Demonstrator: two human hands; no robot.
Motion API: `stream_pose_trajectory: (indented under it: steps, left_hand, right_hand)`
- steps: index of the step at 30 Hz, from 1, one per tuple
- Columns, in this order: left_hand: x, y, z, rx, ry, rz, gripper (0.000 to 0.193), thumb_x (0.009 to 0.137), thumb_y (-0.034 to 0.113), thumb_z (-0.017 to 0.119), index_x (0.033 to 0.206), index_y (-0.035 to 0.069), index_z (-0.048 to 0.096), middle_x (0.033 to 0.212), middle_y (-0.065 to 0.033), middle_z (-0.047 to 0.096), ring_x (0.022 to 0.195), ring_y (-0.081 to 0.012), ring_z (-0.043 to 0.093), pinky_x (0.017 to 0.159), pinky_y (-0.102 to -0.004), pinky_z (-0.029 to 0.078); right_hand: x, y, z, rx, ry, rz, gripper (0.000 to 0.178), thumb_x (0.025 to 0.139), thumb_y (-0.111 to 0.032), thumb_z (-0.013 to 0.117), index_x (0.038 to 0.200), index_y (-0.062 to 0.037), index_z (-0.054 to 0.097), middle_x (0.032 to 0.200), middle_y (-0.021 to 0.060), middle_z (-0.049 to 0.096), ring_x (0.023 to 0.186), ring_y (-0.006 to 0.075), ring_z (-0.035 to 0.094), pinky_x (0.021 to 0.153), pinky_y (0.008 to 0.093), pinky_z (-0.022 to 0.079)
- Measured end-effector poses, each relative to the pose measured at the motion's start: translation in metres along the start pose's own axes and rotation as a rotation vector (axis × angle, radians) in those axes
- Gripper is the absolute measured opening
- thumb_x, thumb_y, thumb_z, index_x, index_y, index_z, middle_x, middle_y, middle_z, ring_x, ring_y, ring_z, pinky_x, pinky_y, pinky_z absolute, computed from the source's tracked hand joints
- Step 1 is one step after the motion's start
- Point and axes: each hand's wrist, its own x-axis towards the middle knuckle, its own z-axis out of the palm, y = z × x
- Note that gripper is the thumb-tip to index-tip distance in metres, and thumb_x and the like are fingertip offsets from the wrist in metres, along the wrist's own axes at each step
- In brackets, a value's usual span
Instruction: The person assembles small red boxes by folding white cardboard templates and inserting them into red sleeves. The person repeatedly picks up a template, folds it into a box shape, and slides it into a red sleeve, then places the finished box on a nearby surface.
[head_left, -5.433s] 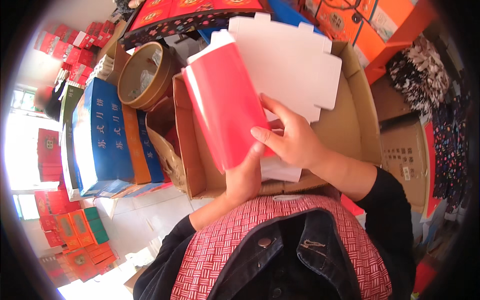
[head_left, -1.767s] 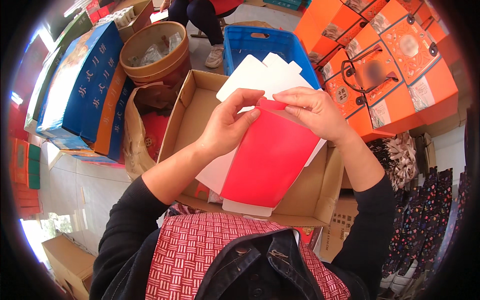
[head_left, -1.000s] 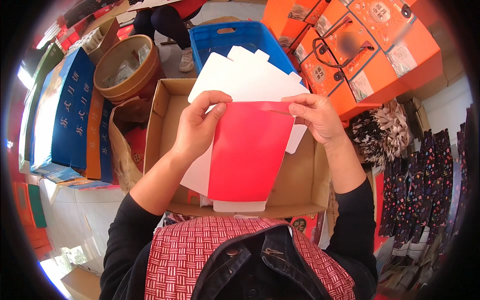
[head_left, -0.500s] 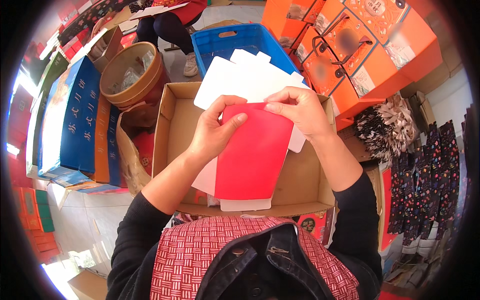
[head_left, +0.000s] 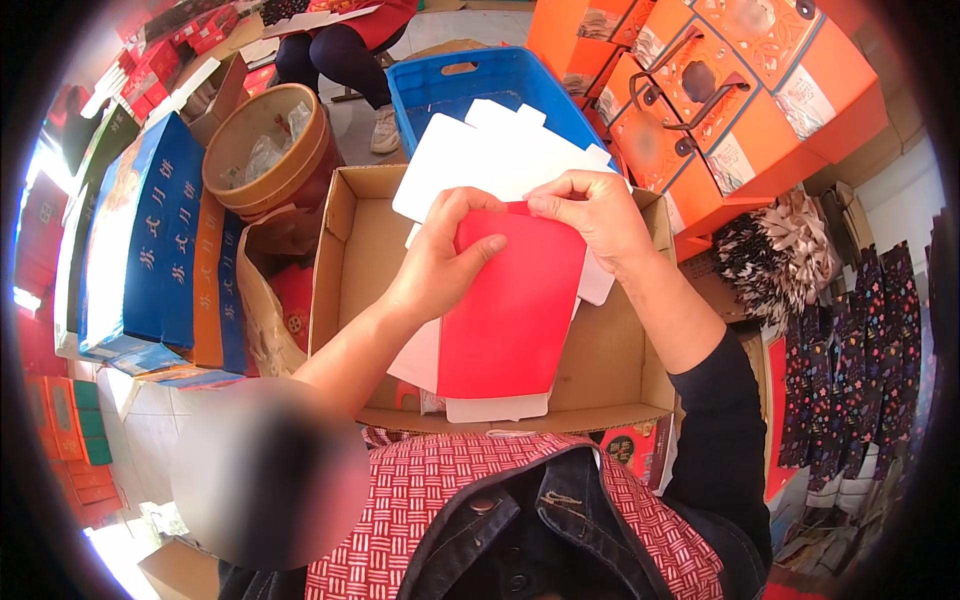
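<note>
A red folding-carton blank (head_left: 510, 320) with white flaps lies between my hands, over an open cardboard box. My left hand (head_left: 445, 250) grips its upper left edge, thumb lying on the red face and fingers curled behind. At the top right edge, my right hand (head_left: 595, 220) pinches a small red flap between thumb and fingers. Behind and beneath the blank, white unfolded card pieces (head_left: 480, 160) lean across the far side of the cardboard box (head_left: 350, 235). Part of the blank's top edge is covered by my fingers.
A blue plastic crate (head_left: 425, 90) stands beyond the box, with a round tub (head_left: 270, 150) holding plastic bags to its left. Blue cartons (head_left: 150, 250) line the left. Orange gift boxes (head_left: 740, 140) are stacked at the right. Someone sits at the far end.
The blank and both hands have shifted very slightly to the right in view. My fingers keep their hold on its top edge.
</note>
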Motion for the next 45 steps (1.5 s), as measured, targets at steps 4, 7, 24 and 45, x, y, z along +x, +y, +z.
stream_pose_trajectory:
  steps: [4, 7, 24, 45]
  left_hand:
    - [0.0, 0.007, -0.001, 0.11, 0.027, 0.079, 0.028, 0.088, 0.006, 0.062, 0.115, 0.007, 0.058, 0.122, -0.0126, 0.049, 0.115, -0.0259, 0.05, 0.096, -0.0342, 0.043]
    - [-0.001, 0.008, 0.0, 0.225, 0.026, 0.155, 0.028, 0.088, 0.006, 0.062, 0.116, 0.007, 0.058, 0.122, -0.0139, 0.049, 0.116, -0.0277, 0.049, 0.097, -0.0352, 0.042]
    - [0.005, 0.004, -0.006, -0.174, 0.158, -0.193, 0.011, 0.089, 0.005, 0.061, 0.097, 0.005, 0.053, 0.091, -0.0041, 0.059, 0.085, -0.012, 0.055, 0.077, -0.0266, 0.046]
    - [0.015, 0.009, -0.006, -0.013, 0.038, -0.157, 0.012, 0.082, 0.007, 0.069, 0.089, 0.001, 0.061, 0.096, -0.0084, 0.058, 0.087, -0.0186, 0.057, 0.08, -0.0297, 0.047]
  right_hand:
    - [-0.001, 0.002, 0.001, 0.019, 0.016, 0.033, 0.011, 0.084, -0.006, 0.069, 0.089, 0.0039, 0.07, 0.084, 0.008, 0.069, 0.077, 0.0108, 0.064, 0.07, 0.0233, 0.051]
    - [0.0, 0.003, 0.001, 0.069, 0.029, -0.002, 0.01, 0.084, -0.006, 0.07, 0.087, 0.0033, 0.07, 0.081, 0.0073, 0.069, 0.075, 0.0101, 0.063, 0.069, 0.0231, 0.051]
    - [-0.017, 0.011, -0.001, 0.287, -0.013, -0.199, 0.033, 0.1, -0.021, 0.049, 0.11, 0.005, 0.065, 0.107, 0.0117, 0.067, 0.1, 0.0159, 0.062, 0.094, 0.0312, 0.045]
    - [-0.004, -0.007, -0.009, -0.02, -0.027, 0.104, 0.015, 0.083, -0.014, 0.073, 0.078, -0.0009, 0.066, 0.073, 0.0022, 0.064, 0.064, 0.0078, 0.057, 0.062, 0.0233, 0.049]
